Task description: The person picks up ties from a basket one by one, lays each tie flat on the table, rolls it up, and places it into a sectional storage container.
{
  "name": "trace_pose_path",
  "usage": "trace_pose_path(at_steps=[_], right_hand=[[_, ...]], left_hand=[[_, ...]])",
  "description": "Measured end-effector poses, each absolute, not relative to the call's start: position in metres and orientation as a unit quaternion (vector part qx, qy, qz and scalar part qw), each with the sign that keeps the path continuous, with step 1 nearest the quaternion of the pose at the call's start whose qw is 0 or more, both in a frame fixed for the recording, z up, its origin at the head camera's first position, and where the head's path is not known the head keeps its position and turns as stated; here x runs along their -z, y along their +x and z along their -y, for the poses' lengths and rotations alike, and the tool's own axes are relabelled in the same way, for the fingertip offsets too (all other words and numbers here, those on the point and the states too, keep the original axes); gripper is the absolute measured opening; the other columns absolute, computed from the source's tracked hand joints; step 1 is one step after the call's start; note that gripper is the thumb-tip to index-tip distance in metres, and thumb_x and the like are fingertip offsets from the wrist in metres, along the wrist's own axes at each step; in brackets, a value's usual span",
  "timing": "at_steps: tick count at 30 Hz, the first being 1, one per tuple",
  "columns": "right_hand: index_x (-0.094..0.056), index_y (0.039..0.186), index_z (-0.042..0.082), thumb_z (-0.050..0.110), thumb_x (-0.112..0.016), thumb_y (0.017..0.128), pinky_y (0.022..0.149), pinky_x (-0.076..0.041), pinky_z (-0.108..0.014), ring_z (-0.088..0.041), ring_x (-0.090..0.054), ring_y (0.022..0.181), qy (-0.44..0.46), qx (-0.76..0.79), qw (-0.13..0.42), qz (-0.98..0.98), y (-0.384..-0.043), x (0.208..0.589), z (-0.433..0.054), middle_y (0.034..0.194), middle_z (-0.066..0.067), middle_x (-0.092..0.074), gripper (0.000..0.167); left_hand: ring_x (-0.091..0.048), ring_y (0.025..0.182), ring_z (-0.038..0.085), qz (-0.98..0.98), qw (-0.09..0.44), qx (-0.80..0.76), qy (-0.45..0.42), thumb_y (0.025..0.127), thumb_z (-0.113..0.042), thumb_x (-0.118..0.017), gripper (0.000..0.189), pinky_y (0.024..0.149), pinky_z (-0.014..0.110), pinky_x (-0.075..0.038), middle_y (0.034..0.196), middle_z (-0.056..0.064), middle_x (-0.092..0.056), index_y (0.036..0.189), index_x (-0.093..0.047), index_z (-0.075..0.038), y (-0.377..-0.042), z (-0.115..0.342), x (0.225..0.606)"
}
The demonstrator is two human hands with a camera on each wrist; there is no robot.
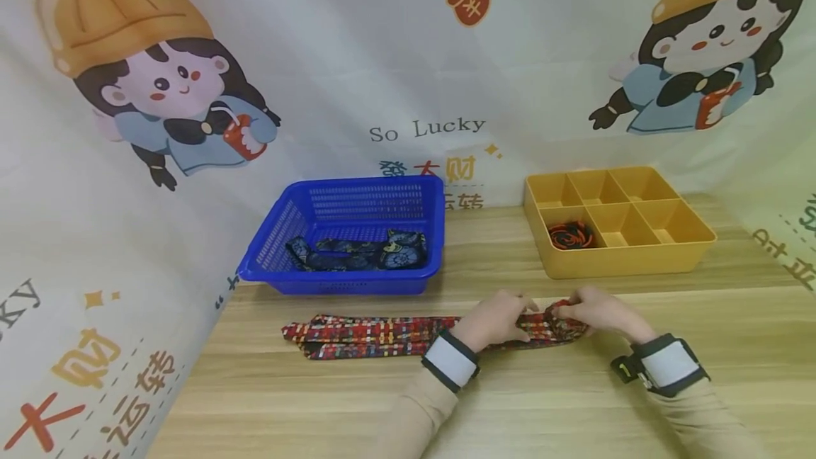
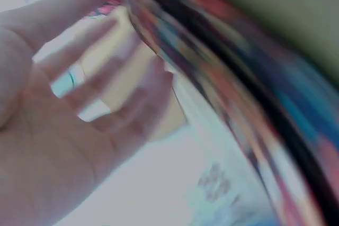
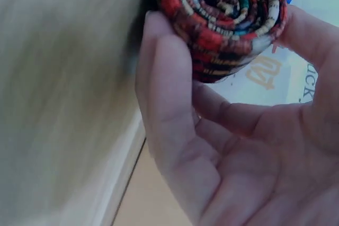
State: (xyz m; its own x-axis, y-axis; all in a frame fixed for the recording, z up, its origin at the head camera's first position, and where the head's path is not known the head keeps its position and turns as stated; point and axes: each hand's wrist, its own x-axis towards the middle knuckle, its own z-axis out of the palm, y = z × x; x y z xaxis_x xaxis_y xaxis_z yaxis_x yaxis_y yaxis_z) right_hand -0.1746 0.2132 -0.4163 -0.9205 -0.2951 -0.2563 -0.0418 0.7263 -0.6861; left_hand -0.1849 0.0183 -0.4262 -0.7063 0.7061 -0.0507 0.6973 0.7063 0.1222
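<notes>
A red multicoloured patterned necktie [image 1: 382, 331] lies lengthwise on the table, its right end wound into a roll. My right hand [image 1: 596, 310] holds that roll [image 3: 222, 19], thumb on one side and curled fingers on the other; the spiral of layers faces the right wrist camera. Over the strip just left of the roll is my left hand [image 1: 494, 321]. In the left wrist view its fingers [image 2: 124, 86] reach out fairly straight, tips right at the edge of the blurred tie, with the thumb stretched toward the roll.
Behind the tie, a blue basket [image 1: 344, 282] contains dark blue patterned fabric [image 1: 401, 250]. To its right stands a yellow six-compartment box [image 1: 627, 261]; a black and orange-red rolled piece [image 1: 571, 235] sits in its front left compartment. A printed cloth [image 1: 408, 76] hangs behind.
</notes>
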Motion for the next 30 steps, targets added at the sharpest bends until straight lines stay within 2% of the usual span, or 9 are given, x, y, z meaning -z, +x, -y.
trace_pose_path(at_steps=[2, 4, 7, 10, 13, 17, 25, 27, 30], right_hand=[[-0.064, 0.079, -0.004, 0.022, -0.06, 0.086, 0.051, -0.051, -0.027, -0.011, -0.057, 0.053, -0.084, 0.341, 0.167, -0.921, -0.175, 0.416, -0.217, 0.071, -0.007, -0.062, 0.028], [-0.063, 0.076, -0.002, 0.024, -0.06, 0.086, 0.05, -0.05, -0.026, -0.011, -0.055, 0.053, -0.075, 0.32, 0.162, -0.93, -0.177, 0.414, -0.222, 0.069, -0.006, -0.06, 0.028], [-0.062, 0.074, -0.001, 0.026, -0.061, 0.086, 0.053, -0.048, -0.026, -0.014, -0.055, 0.059, -0.069, 0.287, 0.167, -0.941, -0.181, 0.41, -0.231, 0.07, -0.006, -0.058, 0.029], [-0.063, 0.073, 0.0, 0.028, -0.061, 0.085, 0.055, -0.045, -0.026, -0.016, -0.054, 0.065, -0.066, 0.255, 0.174, -0.949, -0.184, 0.406, -0.239, 0.071, -0.006, -0.057, 0.03], [-0.063, 0.074, 0.0, 0.03, -0.063, 0.084, 0.055, -0.043, -0.026, -0.017, -0.053, 0.065, -0.06, 0.237, 0.173, -0.954, -0.183, 0.402, -0.238, 0.072, -0.006, -0.056, 0.032], [-0.057, 0.079, -0.002, 0.03, -0.068, 0.081, 0.055, -0.04, -0.028, -0.019, -0.051, 0.065, -0.049, 0.22, 0.153, -0.962, -0.18, 0.402, -0.223, 0.073, -0.007, -0.054, 0.034], [-0.051, 0.109, -0.008, 0.034, -0.078, 0.073, 0.065, -0.049, -0.044, -0.035, -0.062, 0.082, -0.05, 0.18, 0.086, -0.979, -0.177, 0.41, -0.197, 0.094, -0.024, -0.064, 0.061], [-0.047, 0.109, -0.008, 0.034, -0.081, 0.071, 0.063, -0.049, -0.044, -0.035, -0.062, 0.078, -0.057, 0.186, 0.07, -0.978, -0.176, 0.413, -0.194, 0.09, -0.024, -0.063, 0.066], [-0.048, 0.097, -0.002, 0.033, -0.084, 0.068, 0.056, -0.045, -0.038, -0.028, -0.057, 0.068, -0.083, 0.186, 0.033, -0.978, -0.174, 0.417, -0.19, 0.079, -0.015, -0.061, 0.059]], left_hand=[[-0.058, 0.113, 0.012, -0.914, 0.022, 0.02, 0.406, 0.086, -0.036, -0.068, 0.039, 0.095, 0.019, -0.044, 0.125, -0.002, -0.062, 0.121, -0.065, -0.021, -0.176, -0.009, 0.427], [-0.05, 0.126, 0.012, -0.909, 0.016, 0.081, 0.409, 0.09, -0.045, -0.059, 0.041, 0.102, 0.024, -0.041, 0.137, -0.004, -0.055, 0.126, -0.062, -0.025, -0.164, -0.004, 0.428], [-0.029, 0.143, 0.014, -0.921, 0.071, 0.096, 0.372, 0.092, -0.056, -0.047, 0.056, 0.111, 0.033, -0.035, 0.154, -0.008, -0.033, 0.141, -0.046, -0.028, -0.15, -0.001, 0.43], [-0.017, 0.148, 0.013, -0.933, 0.124, 0.071, 0.331, 0.091, -0.061, -0.042, 0.067, 0.115, 0.04, -0.03, 0.159, -0.011, -0.02, 0.149, -0.031, -0.028, -0.143, 0.003, 0.432], [-0.016, 0.148, 0.014, -0.936, 0.135, 0.058, 0.319, 0.091, -0.061, -0.042, 0.07, 0.115, 0.041, -0.029, 0.159, -0.01, -0.018, 0.15, -0.028, -0.026, -0.14, 0.004, 0.433], [-0.018, 0.148, 0.014, -0.938, 0.1, 0.084, 0.32, 0.093, -0.061, -0.039, 0.068, 0.115, 0.04, -0.03, 0.158, -0.005, -0.024, 0.147, -0.035, -0.02, -0.136, -0.002, 0.434], [-0.042, 0.127, 0.015, -0.93, -0.002, 0.12, 0.348, 0.095, -0.055, -0.042, 0.061, 0.102, 0.025, -0.043, 0.137, 0.003, -0.046, 0.132, -0.055, -0.008, -0.134, -0.007, 0.437], [-0.045, 0.126, 0.014, -0.927, -0.005, 0.122, 0.354, 0.095, -0.055, -0.042, 0.061, 0.101, 0.022, -0.043, 0.138, 0.004, -0.047, 0.132, -0.055, -0.007, -0.135, -0.007, 0.437], [-0.046, 0.127, 0.013, -0.925, 0.0, 0.123, 0.36, 0.095, -0.055, -0.042, 0.061, 0.102, 0.02, -0.042, 0.14, 0.005, -0.047, 0.132, -0.055, -0.007, -0.136, -0.007, 0.437]])
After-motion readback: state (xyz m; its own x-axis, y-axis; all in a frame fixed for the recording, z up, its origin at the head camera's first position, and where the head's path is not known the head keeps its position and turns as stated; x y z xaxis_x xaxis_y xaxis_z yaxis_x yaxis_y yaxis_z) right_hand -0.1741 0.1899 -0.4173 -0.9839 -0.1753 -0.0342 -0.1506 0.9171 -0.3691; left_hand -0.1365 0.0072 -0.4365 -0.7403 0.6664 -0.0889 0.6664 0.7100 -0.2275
